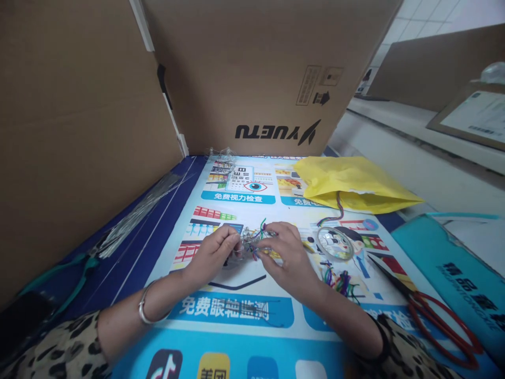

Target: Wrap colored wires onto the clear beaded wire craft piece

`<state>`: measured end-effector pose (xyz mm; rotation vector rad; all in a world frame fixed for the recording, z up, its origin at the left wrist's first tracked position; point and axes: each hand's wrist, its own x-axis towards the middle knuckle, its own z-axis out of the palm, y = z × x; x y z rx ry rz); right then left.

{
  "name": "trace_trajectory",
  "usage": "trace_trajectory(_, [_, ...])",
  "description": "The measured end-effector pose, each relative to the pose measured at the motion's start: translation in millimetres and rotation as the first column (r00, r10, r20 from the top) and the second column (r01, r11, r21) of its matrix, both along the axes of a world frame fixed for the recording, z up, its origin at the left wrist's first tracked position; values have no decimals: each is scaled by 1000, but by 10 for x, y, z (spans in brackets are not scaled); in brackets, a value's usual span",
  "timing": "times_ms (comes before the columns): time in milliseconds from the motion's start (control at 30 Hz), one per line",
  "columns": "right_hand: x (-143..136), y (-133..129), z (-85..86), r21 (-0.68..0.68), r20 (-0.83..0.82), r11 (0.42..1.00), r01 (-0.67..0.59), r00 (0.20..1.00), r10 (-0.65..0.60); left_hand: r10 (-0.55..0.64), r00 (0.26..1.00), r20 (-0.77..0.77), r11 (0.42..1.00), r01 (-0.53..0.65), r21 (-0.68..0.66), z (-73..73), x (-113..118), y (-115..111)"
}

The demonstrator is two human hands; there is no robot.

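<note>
Between my two hands is a small bent-wire piece, tangled, with green, purple and red thread ends sticking out of it. My left hand pinches its left side between thumb and forefinger. From the right, the bent fingers of my right hand close on the wire and threads; the fingertips partly hide the piece. Nearby to the right lie a clear round ring and a bundle of cut coloured threads. A few thin dark wires lie in front of my hands.
Left are straight wires and green-handled pliers. Red-handled scissors and a teal box lie right. A yellow bag with a braided cord and more bent wire pieces sit near cardboard.
</note>
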<state>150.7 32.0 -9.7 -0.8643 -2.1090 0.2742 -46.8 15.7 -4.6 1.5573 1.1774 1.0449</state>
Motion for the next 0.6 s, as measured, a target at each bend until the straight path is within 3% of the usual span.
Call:
trace_trajectory(300, [31, 4, -31, 16, 98, 1000, -7, 995, 6, -7, 994, 113, 997, 16, -77, -41, -12, 28])
trace_trajectory(600, [66, 61, -52, 6, 4, 999, -42, 999, 42, 34, 985, 167, 990, -11, -139, -75, -24, 57])
